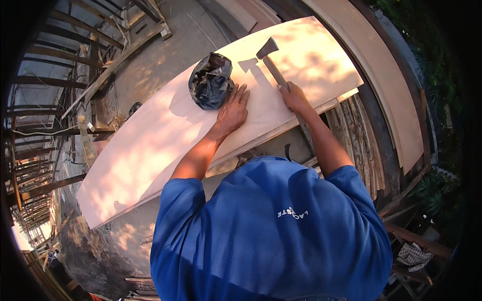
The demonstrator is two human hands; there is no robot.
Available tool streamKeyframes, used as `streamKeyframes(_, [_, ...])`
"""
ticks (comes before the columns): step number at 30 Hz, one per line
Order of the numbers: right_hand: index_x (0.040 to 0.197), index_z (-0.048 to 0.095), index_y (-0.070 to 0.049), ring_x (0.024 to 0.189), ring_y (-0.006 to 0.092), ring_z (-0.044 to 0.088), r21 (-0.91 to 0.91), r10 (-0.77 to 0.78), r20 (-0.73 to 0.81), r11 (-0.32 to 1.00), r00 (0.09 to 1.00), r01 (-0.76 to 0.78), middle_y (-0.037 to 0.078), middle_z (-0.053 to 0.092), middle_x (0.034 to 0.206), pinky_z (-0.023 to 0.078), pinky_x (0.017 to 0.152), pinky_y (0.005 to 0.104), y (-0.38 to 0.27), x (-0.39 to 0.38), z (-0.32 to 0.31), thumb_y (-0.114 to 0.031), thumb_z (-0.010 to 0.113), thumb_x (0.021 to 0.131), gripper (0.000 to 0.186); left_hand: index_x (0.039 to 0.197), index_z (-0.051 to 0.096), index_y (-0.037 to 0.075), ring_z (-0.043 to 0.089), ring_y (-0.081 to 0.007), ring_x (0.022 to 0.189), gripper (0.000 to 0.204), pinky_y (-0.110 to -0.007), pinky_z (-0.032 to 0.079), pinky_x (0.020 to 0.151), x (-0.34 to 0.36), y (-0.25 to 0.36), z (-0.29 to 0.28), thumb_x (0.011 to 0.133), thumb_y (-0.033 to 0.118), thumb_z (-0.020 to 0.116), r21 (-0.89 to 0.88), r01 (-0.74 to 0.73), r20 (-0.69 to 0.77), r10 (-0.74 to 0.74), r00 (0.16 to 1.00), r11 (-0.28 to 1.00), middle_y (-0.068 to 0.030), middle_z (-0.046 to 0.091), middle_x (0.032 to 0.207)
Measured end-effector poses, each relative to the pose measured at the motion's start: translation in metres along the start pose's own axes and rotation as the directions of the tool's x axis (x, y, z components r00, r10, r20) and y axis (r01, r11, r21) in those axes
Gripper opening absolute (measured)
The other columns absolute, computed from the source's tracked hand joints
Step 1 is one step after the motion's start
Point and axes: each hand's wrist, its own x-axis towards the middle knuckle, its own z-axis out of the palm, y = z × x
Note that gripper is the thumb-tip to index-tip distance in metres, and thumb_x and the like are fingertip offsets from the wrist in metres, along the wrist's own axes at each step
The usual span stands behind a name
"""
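Note:
My right hand [295, 98] is closed round the wooden handle of a hatchet [274, 71]. Its dark metal head is raised above a pale plywood sheet [155, 131], casting a shadow on the wood to the left. Palm down on the sheet, my left hand [232, 110] has its fingers stretched out. Those fingertips reach the right side of a crumpled black plastic bag [211, 83], which stands with its mouth up. What the bag contains cannot be made out.
Stacked rough planks [357, 135] lie under the sheet's right end. Another long wooden sheet [389, 95] runs along the right. A framework of dark wooden beams [60, 75] fills the left side, and a checked cloth [414, 255] lies at lower right.

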Motion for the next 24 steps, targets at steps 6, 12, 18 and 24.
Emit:
streamKeyframes(6, [0.110, 0.058, 0.001, 0.048, 0.0152, 0.055, 0.181, 0.003, 0.045, 0.984, 0.999, -0.011, 0.004, 0.054, 0.067, 0.048, 0.045, 0.0359, 0.000, -0.007, -0.004, -0.038, 0.059, 0.106, 0.039, 0.152, 0.043, -0.007, 0.031, -0.0407, 0.154, 0.063, -0.048, 0.028, 0.128, -0.016, -0.013, 0.015, 0.106, 0.034, 0.054, -0.001, 0.076, -0.127, -0.075, 0.989, 0.997, -0.0236, 0.037, 0.163])
streamKeyframes(12, [0.105, 0.056, -0.002, 0.048, 0.0149, 0.054, 0.307, -0.040, 0.061, 0.952, 0.997, 0.019, 0.004, 0.054, 0.067, 0.047, 0.044, 0.0354, 0.013, -0.005, -0.005, -0.038, 0.059, 0.106, 0.036, 0.147, 0.051, -0.002, 0.040, -0.0414, 0.148, 0.054, -0.046, 0.034, 0.124, -0.077, 0.003, 0.013, 0.101, 0.022, 0.064, -0.102, 0.139, -0.164, -0.154, 0.974, 0.985, -0.0228, 0.044, 0.158])
streamKeyframes(18, [0.101, 0.052, -0.005, 0.048, 0.0143, 0.054, 0.404, -0.061, 0.058, 0.914, 0.996, 0.033, 0.003, 0.054, 0.067, 0.046, 0.044, 0.0349, 0.018, -0.002, -0.007, -0.040, 0.058, 0.106, 0.036, 0.138, 0.058, 0.003, 0.045, -0.0431, 0.140, 0.047, -0.051, 0.038, 0.119, -0.118, 0.012, 0.015, 0.094, 0.017, 0.070, -0.214, 0.338, -0.292, -0.391, 0.873, 0.916, -0.0204, 0.052, 0.147])
streamKeyframes(24, [0.101, 0.052, -0.006, 0.049, 0.0139, 0.054, 0.367, -0.066, 0.112, 0.930, 0.991, 0.021, 0.003, 0.054, 0.068, 0.047, 0.044, 0.0340, 0.018, -0.003, -0.010, -0.042, 0.059, 0.105, 0.037, 0.150, 0.054, 0.013, 0.033, -0.0373, 0.153, 0.052, -0.057, 0.024, 0.125, -0.071, 0.039, 0.014, 0.103, 0.034, 0.061, -0.014, 0.274, -0.128, -0.273, 0.953, 0.962, -0.0118, 0.042, 0.163])
